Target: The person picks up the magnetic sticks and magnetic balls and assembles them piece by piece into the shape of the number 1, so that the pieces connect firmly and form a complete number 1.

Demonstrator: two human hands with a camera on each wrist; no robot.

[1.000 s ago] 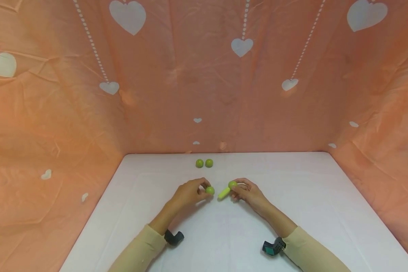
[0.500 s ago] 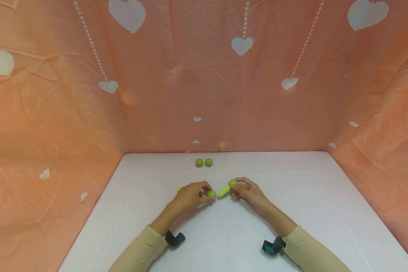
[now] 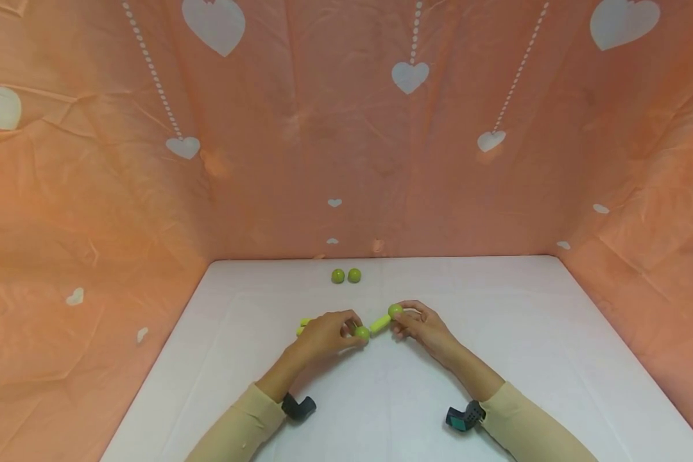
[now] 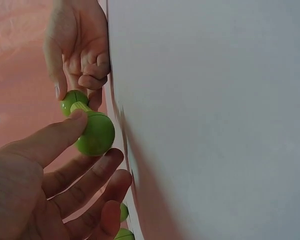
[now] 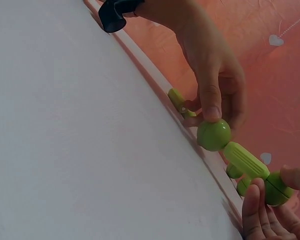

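My left hand (image 3: 328, 332) pinches a glossy green ball (image 5: 214, 135) between thumb and fingers. My right hand (image 3: 424, 326) holds a second green ball (image 3: 395, 312), from which a ribbed yellow-green rod (image 5: 246, 161) sticks out toward the left hand. In the right wrist view the rod's free end lies very close to the left hand's ball; whether they touch I cannot tell. Both hands are just above the white table, near its middle. Seen from the left wrist, the left hand's ball partly covers the rod.
Two more green balls, a left one (image 3: 337, 276) and a right one (image 3: 355, 275), sit side by side near the back of the white table (image 3: 468, 289). Yellow-green rods (image 3: 303, 323) lie behind the left hand, partly hidden by it. An orange cloth with hearts encloses the table.
My left hand has moved slightly right and nearer with its ball, closing the gap to the rod's end. Rods behind that hand have come into sight. The right hand has barely moved.
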